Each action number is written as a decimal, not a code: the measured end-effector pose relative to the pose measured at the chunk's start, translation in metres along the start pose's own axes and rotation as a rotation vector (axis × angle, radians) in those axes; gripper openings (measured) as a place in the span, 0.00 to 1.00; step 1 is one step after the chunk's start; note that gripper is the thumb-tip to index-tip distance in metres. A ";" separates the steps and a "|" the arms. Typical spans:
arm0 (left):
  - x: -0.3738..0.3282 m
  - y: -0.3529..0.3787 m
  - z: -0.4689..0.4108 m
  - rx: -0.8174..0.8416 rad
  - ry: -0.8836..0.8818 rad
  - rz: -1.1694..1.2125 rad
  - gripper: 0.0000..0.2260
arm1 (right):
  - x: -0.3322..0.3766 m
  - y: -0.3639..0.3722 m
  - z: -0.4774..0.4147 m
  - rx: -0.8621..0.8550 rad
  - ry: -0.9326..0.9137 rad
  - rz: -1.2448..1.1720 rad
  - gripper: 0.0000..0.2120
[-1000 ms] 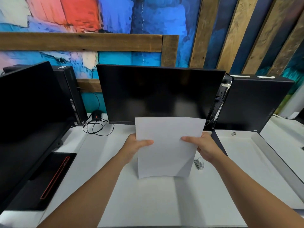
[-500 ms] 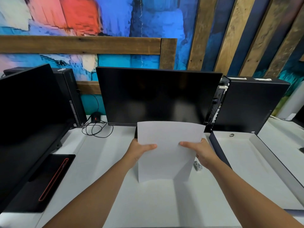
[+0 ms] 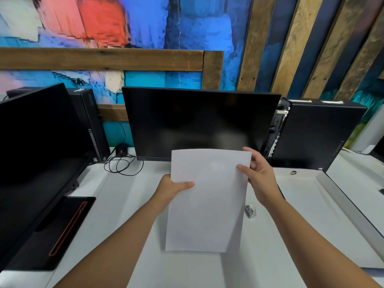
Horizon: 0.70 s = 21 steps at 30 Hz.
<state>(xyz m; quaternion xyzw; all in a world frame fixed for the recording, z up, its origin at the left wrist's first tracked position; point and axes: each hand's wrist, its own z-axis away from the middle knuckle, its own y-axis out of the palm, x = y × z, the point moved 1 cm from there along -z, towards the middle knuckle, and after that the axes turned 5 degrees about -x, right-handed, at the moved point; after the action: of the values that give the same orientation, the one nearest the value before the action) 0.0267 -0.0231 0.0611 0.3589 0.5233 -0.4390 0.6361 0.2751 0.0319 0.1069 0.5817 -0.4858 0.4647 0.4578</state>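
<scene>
The white bench (image 3: 128, 196) carries all the equipment. A dark centre monitor (image 3: 199, 121) stands at its rear, with a second dark monitor (image 3: 35, 146) angled on the left and a black computer tower (image 3: 320, 134) on the right. You hold a blank sheet of paper (image 3: 207, 200) raised over the bench, directly in front of the centre monitor; whether its lower edge touches the bench cannot be determined. Your left hand (image 3: 172, 188) pinches the sheet's left edge, thumb on the front face. Your right hand (image 3: 259, 179) pinches the upper right edge, thumb in front and fingers behind. A wired mouse (image 3: 122, 149) lies behind the left monitor. A small stapler (image 3: 250, 210) lies just right of the sheet.
</scene>
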 end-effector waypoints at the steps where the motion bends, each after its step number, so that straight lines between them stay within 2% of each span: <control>1: 0.000 -0.001 -0.001 0.000 -0.003 -0.001 0.16 | 0.002 -0.001 0.000 0.003 -0.042 0.049 0.24; 3: 0.000 -0.002 -0.002 -0.004 -0.008 -0.003 0.16 | 0.006 -0.001 -0.001 0.029 -0.094 0.135 0.27; 7: 0.002 -0.003 -0.002 -0.005 -0.020 -0.003 0.18 | 0.004 0.000 -0.003 0.035 -0.089 0.244 0.22; 12: 0.003 -0.003 -0.001 0.013 -0.020 0.017 0.17 | 0.003 0.000 -0.004 0.016 -0.087 0.235 0.18; 21: -0.004 -0.001 -0.004 -0.031 0.048 0.052 0.12 | 0.012 0.005 -0.004 0.018 -0.169 0.190 0.20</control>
<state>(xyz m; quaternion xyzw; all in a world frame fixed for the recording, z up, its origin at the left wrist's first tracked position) 0.0238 -0.0192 0.0638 0.3728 0.5357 -0.4055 0.6400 0.2711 0.0341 0.1199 0.5743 -0.5715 0.4595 0.3638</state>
